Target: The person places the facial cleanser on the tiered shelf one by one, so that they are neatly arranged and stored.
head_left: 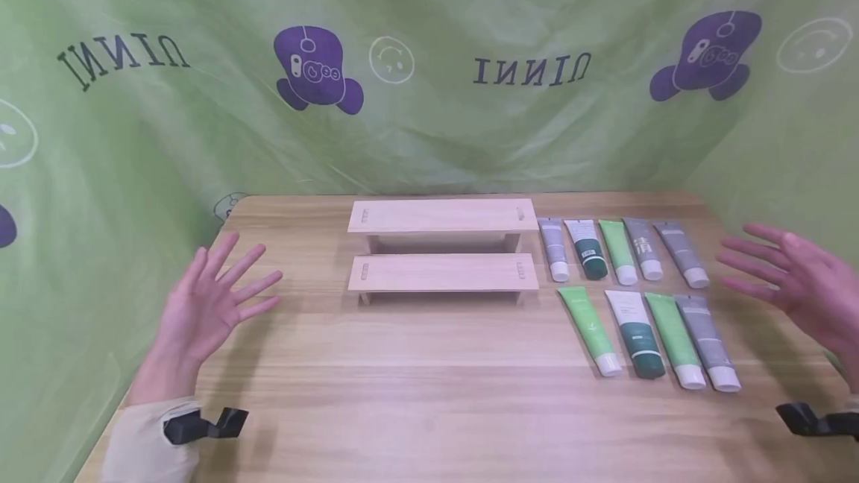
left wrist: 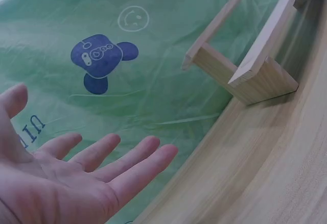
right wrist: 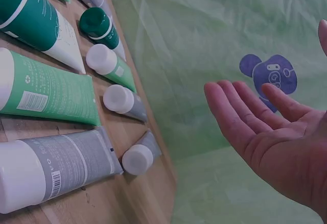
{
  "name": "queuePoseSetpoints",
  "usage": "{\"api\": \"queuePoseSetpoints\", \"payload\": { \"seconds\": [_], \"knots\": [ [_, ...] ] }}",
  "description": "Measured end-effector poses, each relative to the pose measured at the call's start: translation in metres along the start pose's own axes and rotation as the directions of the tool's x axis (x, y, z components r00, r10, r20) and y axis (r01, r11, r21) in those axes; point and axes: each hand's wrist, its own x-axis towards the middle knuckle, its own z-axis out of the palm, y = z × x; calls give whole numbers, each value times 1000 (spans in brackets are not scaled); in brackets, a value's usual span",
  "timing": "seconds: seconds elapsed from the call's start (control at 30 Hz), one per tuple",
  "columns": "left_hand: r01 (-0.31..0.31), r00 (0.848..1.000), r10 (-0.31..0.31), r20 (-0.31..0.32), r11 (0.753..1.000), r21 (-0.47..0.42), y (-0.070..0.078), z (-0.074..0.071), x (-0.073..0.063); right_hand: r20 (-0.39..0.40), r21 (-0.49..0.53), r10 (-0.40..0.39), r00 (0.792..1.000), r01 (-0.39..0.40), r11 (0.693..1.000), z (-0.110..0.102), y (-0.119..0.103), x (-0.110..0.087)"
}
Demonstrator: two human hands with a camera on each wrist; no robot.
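My left hand (head_left: 211, 304) hovers over the left side of the table, palm up with its fingers spread and nothing in it. On the far right my right hand (head_left: 798, 282) is also spread and holds nothing, beside the squeeze tubes. Two rows of tubes lie flat there. The back row includes a grey tube (head_left: 681, 252) nearest the right hand and a white and dark green tube (head_left: 586, 248). In the front row are a light green tube (head_left: 590, 328), another white and green tube (head_left: 636, 330) and a grey tube with a white cap (head_left: 708, 341).
A two-step wooden rack stands at the back middle, with an upper shelf (head_left: 443, 216) and a lower shelf (head_left: 443, 273). Green printed fabric (head_left: 429, 140) hangs behind the wooden table (head_left: 403, 393) and along its sides.
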Motion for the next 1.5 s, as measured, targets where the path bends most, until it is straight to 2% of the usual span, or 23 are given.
{"api": "queuePoseSetpoints", "payload": {
  "seconds": [0.1, 0.2, 0.3, 0.37, 0.43, 0.5, 0.67, 0.83, 0.87, 0.93, 1.0, 1.1, 1.17, 1.23, 1.37, 1.5],
  "knots": [
    [12, 1000, -9, -28, 994, 104, -1, 2, 6, -40, -67, 10, 999, -13, 998, 2, -2, 4],
    [42, 996, -21, -92, 973, 226, -4, 6, 14, -72, -125, 21, 997, -30, 992, 2, -3, 7],
    [108, 982, -42, -185, 924, 366, -8, 9, 25, -66, -134, 45, 997, -53, 990, -1, -3, 8],
    [152, 971, -57, -231, 896, 417, -12, 10, 32, -60, -141, 61, 996, -69, 988, -3, -2, 9],
    [190, 961, -72, -269, 876, 444, -16, 11, 39, -73, -170, 74, 995, -86, 982, -6, -2, 9],
    [216, 952, -86, -294, 868, 446, -20, 13, 46, -102, -214, 84, 991, -104, 971, -10, -1, 11],
    [251, 939, -104, -327, 859, 447, -25, 17, 62, -192, -307, 132, 972, -187, 933, -19, 0, 17],
    [280, 931, -116, -346, 836, 472, -29, 17, 78, -251, -351, 187, 950, -269, 897, -32, -3, 21],
    [285, 930, -121, -347, 833, 473, -31, 17, 82, -270, -367, 195, 943, -288, 885, -35, -4, 21],
    [294, 929, -129, -348, 826, 480, -34, 17, 88, -318, -422, 214, 923, -341, 840, -40, -5, 22],
    [300, 929, -138, -345, 826, 478, -38, 16, 93, -379, -488, 238, 894, -412, 769, -45, -8, 23],
    [306, 929, -147, -338, 819, 486, -44, 16, 100, -452, -572, 278, 848, -514, 639, -53, -11, 24],
    [311, 928, -153, -339, 817, 485, -47, 16, 103, -496, -585, 297, 816, -567, 580, -58, -13, 24],
    [321, 926, -162, -340, 810, 490, -51, 17, 106, -518, -581, 311, 797, -595, 556, -62, -13, 23],
    [342, 920, -173, -351, 790, 508, -57, 17, 110, -540, -558, 330, 774, -623, 548, -68, -13, 21],
    [353, 917, -169, -362, 769, 534, -60, 17, 112, -583, -561, 343, 737, -670, 486, -72, -12, 23]
  ]
}}
